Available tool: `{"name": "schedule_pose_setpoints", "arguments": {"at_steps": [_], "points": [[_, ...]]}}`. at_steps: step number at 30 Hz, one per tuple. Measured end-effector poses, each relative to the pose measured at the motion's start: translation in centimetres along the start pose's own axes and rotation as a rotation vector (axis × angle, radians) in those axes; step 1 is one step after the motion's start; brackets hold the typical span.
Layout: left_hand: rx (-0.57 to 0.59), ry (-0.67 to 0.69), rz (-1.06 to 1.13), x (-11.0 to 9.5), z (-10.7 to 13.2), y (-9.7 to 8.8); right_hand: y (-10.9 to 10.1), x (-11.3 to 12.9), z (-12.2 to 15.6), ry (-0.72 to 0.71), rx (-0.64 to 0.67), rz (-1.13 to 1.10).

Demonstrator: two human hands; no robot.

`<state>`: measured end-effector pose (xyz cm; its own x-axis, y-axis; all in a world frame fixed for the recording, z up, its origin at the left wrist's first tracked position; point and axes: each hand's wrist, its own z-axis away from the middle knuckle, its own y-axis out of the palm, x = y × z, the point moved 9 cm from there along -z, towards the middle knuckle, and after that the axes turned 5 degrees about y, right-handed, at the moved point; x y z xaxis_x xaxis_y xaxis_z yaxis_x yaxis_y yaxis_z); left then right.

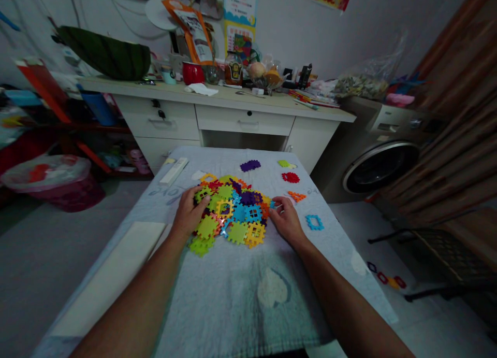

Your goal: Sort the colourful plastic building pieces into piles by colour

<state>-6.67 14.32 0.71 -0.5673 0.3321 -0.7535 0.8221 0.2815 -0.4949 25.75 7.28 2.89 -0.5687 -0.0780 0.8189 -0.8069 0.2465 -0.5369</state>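
A heap of colourful plastic interlocking building pieces (236, 213) lies in the middle of the cloth-covered table, with toothed edges and some square window cut-outs. At its left side, my left hand (189, 213) has thumb and fingers closed about a green window piece (202, 193). On the opposite side, my right hand (286, 220) has its curled fingers at a small blue piece (273, 204) on the heap's edge; its fingertips are partly hidden. Apart from the heap, to the right, lie a red round piece (290, 177), an orange triangle (297, 196) and a blue square frame (314, 222).
A purple piece (250, 165) and a green piece (285, 163) lie toward the table's far side. A long white board (112, 275) rests along the left edge, with a white strip (174, 171) beyond. Behind stand a cluttered counter (248, 96) and a washing machine (373, 151).
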Motion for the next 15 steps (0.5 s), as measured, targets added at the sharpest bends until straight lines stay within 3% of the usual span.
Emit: {"name": "schedule_pose_setpoints", "arguments": {"at_steps": [6,10,15], "points": [[-0.006,0.03,-0.001,-0.4,0.0,-0.1,3.2,2.0,2.4,-0.105,0.41,0.23],[0.002,0.021,-0.004,-0.2,0.0,-0.1,4.0,1.6,2.8,-0.102,0.461,0.233],[0.001,0.029,-0.011,0.0,-0.1,0.0,4.0,0.9,2.7,-0.027,0.506,0.014]]}}
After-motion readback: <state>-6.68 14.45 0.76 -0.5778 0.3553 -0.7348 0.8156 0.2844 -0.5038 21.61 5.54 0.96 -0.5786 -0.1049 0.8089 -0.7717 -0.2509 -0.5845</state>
